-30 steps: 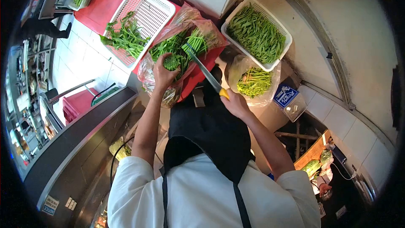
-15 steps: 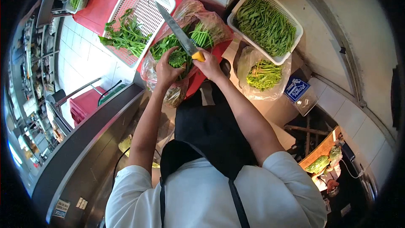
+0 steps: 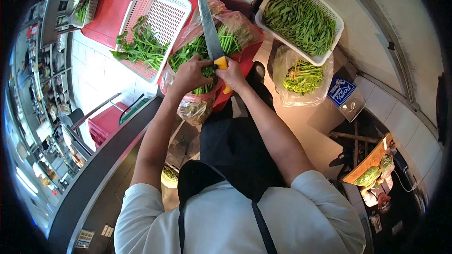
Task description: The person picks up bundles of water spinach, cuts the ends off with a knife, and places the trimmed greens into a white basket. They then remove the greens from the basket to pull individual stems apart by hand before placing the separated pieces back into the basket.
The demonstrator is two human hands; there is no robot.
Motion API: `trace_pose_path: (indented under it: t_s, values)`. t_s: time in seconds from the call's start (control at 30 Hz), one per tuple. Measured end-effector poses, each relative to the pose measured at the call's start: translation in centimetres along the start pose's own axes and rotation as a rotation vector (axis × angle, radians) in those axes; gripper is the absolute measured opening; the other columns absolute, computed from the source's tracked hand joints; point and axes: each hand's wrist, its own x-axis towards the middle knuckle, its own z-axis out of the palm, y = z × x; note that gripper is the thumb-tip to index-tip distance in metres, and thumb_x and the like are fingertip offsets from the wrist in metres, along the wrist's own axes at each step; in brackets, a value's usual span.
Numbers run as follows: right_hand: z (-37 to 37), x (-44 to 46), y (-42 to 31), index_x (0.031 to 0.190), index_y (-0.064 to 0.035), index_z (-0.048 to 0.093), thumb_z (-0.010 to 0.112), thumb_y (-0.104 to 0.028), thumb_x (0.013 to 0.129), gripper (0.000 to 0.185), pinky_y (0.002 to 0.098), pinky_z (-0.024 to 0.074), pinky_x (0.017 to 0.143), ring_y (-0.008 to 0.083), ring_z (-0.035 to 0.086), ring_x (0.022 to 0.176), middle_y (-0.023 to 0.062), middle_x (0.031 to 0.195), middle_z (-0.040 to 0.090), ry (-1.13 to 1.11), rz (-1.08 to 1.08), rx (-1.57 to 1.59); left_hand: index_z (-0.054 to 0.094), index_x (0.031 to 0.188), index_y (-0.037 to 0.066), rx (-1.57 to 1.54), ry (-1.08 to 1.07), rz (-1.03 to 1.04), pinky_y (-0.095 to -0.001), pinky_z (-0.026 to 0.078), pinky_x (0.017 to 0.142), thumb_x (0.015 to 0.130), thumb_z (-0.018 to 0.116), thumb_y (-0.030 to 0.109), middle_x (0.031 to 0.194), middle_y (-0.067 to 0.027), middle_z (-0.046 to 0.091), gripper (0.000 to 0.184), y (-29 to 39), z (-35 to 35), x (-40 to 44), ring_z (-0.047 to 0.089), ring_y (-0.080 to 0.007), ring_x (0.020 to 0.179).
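Note:
A large knife with a yellow handle is in my right hand, its blade pointing up and away over the greens. My left hand is closed around a bunch of leafy greens, right beside the knife handle. Under both hands lies an open clear plastic bag with more greens on a red surface. Cut stem ends of another bunch show to the right of the blade. A white perforated basket with loose leafy stems stands to the left.
At the right are a white basket of long green leaves and a plastic bag of yellow-green stems. Beyond them sits a clear container with a blue label. A dark counter edge runs along the left. Another person is at lower right.
My right hand has brought the knife leftward, close to my left hand, and its blade has swung to point away from me. My left hand has closed further around the greens. The view has shifted slightly.

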Motion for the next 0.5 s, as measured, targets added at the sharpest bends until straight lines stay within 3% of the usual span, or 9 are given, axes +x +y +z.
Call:
trace_pose_path:
  t_s: [0.2, 0.43, 0.5]
  values:
    - [0.7, 0.1, 0.6, 0.118, 0.0020, 0.062, 0.069, -0.005, 0.075, 0.043, 0.0368, 0.0539, 0.083, 0.0245, 0.070, 0.093, 0.0142, 0.102, 0.071, 0.058, -0.040, -0.034, 0.072, 0.126, 0.016, 0.007, 0.049, 0.213, -0.0428, 0.058, 0.086, 0.067, 0.084, 0.029, 0.118, -0.0119, 0.067, 0.061, -0.8, 0.5, 0.5, 0.070, -0.0343, 0.099]
    - [1.4, -0.1, 3.1, 0.122, 0.0009, 0.057, 0.068, -0.003, 0.074, 0.049, 0.0392, 0.0533, 0.086, 0.0281, 0.068, 0.099, 0.0139, 0.106, 0.067, 0.026, -0.006, 0.184, 0.073, 0.125, 0.020, 0.023, -0.026, 0.173, -0.0432, 0.058, 0.081, 0.072, 0.082, 0.026, 0.110, -0.0102, 0.068, 0.054, -0.2, 0.2, -0.3, 0.070, -0.0328, 0.095]
    - [0.8, -0.5, 2.0, 0.121, 0.0006, 0.057, 0.068, -0.002, 0.074, 0.048, 0.0394, 0.0533, 0.087, 0.0286, 0.068, 0.101, 0.0146, 0.108, 0.068, -0.035, 0.022, 0.041, 0.073, 0.124, 0.020, 0.045, -0.035, 0.156, -0.0427, 0.058, 0.078, 0.071, 0.082, 0.026, 0.109, -0.0098, 0.067, 0.054, 0.5, -0.1, -0.9, 0.070, -0.0327, 0.093]
